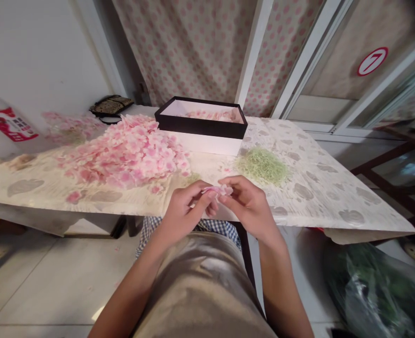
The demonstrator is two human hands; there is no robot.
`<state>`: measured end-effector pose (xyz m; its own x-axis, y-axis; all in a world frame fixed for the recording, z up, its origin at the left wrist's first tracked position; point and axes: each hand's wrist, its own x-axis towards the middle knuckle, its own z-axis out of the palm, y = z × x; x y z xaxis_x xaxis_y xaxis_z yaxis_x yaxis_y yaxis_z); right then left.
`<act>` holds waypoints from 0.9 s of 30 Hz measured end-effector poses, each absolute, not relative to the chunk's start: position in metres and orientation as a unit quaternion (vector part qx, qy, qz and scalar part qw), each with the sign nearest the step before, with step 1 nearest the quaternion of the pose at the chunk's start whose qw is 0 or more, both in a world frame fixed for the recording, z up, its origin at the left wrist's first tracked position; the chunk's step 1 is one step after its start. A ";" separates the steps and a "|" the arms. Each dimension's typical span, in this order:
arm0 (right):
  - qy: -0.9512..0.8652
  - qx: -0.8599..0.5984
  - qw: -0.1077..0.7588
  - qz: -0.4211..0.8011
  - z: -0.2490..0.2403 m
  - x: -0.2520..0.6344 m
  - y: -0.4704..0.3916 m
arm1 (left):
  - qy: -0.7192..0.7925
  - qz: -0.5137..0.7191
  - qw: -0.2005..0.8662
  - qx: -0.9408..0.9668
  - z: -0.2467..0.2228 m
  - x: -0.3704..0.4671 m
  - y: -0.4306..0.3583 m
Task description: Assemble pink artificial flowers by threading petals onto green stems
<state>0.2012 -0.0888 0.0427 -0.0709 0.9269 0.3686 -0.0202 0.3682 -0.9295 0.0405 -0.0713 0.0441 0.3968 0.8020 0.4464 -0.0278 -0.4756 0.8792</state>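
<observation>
Just over the table's front edge, my left hand (pixel 190 202) pinches pink artificial flower petals (pixel 214 189) between thumb and fingers. My right hand (pixel 244 203) meets them from the other side, thumb and fingertips closed at the petals' right end. Whether it is one blossom or a few stacked ones cannot be made out. Beyond my left hand spreads a large heap of pink artificial blossoms (pixel 129 155). A small pile of thin light green stem pieces (pixel 263 165) lies beyond my right hand. Behind both stands a white box with a black rim (pixel 202 126), with pink blossoms inside.
The table (pixel 320 197) wears a leaf-patterned cover. At its far left are a dark patterned pouch (pixel 112 105) and a clear bag with a red label (pixel 15 126). A plastic bag with green contents (pixel 372 291) sits on the floor at right.
</observation>
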 end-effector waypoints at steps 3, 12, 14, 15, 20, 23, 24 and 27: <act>-0.609 -0.388 0.575 0.384 0.041 0.209 -0.086 | 0.271 0.492 0.410 0.718 0.046 0.037 -0.071; -0.606 -0.313 0.619 0.390 0.044 0.214 -0.092 | 0.297 0.546 0.262 0.738 0.058 0.026 -0.074; -0.597 -0.317 0.626 0.388 0.044 0.213 -0.093 | 0.255 0.549 0.264 0.751 0.063 0.022 -0.076; -0.595 -0.319 0.629 0.385 0.045 0.213 -0.094 | 0.231 0.538 0.276 0.762 0.065 0.021 -0.077; -0.599 -0.323 0.621 0.390 0.048 0.210 -0.096 | 0.205 0.452 0.336 0.801 0.070 0.020 -0.080; -0.602 -0.325 0.616 0.391 0.049 0.209 -0.098 | 0.209 0.463 0.328 0.796 0.067 0.026 -0.080; -0.602 -0.328 0.619 0.384 0.049 0.208 -0.099 | 0.216 0.469 0.329 0.791 0.066 0.028 -0.081; -0.610 -0.328 0.626 0.358 0.048 0.207 -0.100 | 0.248 0.494 0.347 0.758 0.064 0.034 -0.083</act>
